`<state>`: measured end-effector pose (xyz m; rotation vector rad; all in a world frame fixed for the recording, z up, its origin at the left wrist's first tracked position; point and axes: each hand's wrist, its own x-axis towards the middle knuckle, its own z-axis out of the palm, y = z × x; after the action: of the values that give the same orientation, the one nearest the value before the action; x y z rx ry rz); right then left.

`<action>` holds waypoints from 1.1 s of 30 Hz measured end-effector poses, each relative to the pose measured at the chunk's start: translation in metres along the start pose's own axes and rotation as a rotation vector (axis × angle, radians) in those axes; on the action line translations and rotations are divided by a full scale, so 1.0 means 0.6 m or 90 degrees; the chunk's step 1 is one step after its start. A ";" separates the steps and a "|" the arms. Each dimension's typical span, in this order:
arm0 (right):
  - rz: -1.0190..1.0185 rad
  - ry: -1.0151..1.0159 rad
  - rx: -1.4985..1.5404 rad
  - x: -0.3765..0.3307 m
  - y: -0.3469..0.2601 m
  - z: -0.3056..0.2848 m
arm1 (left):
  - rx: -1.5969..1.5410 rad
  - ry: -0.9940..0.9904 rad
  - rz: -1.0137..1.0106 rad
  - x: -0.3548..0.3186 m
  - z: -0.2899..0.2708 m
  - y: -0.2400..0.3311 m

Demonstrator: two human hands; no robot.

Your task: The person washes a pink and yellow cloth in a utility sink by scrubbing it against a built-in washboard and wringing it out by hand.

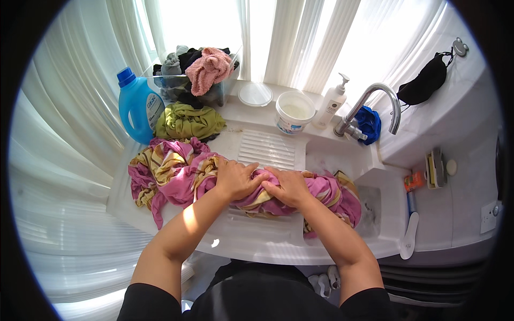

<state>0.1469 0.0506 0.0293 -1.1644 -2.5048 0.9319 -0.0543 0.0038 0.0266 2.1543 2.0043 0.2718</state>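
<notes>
A long bundle of pink and yellow patterned cloth (pixel 182 176) lies across the white laundry sink (pixel 251 243), over its ribbed washboard (pixel 266 148). Its right end hangs into the basin. My left hand (pixel 235 180) grips the middle of the bundle from above, fingers curled over the far side. Close beside it, my right hand (pixel 289 188) grips the cloth in the same way, the two thumbs near each other. Some fingertips are hidden behind the fabric folds.
Behind the cloth are a blue detergent bottle (pixel 140 109), green cloth (pixel 190 122), a clear bin (pixel 217 88) of clothes, a white tub (pixel 294 113) and a pump bottle (pixel 330 101). The tap (pixel 369 104) arches over the basin; a white-handled brush (pixel 410 235) lies right.
</notes>
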 end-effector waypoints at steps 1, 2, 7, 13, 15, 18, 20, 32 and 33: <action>-0.129 0.088 -0.080 -0.048 -0.011 0.011 | -0.045 -0.001 0.056 -0.044 -0.009 0.006; -0.216 0.178 -0.165 -0.095 -0.027 0.025 | -0.028 0.101 0.160 -0.092 -0.009 0.009; -0.303 0.424 -0.262 -0.162 0.001 0.129 | -0.015 0.322 0.193 -0.198 0.068 0.046; 0.004 0.421 -0.177 0.084 0.035 0.040 | 0.054 0.370 -0.012 0.089 0.052 0.004; 0.026 0.383 -0.158 0.090 0.033 0.035 | 0.073 0.273 -0.007 0.096 0.038 0.001; -0.141 0.319 -0.135 0.022 0.020 0.023 | -0.021 0.171 0.075 0.030 0.017 -0.011; -0.284 0.275 -0.117 -0.062 0.005 0.006 | -0.047 0.269 0.223 -0.062 -0.010 0.000; -0.178 0.566 -0.172 0.115 0.059 0.032 | 0.071 0.434 0.036 0.048 0.045 0.006; -0.165 0.566 -0.216 0.100 0.051 0.037 | 0.160 0.469 -0.001 0.042 0.044 0.010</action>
<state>0.1165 0.1004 -0.0107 -0.9876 -2.0007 -0.1058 -0.0400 0.0283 0.0026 2.4372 2.5124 0.9854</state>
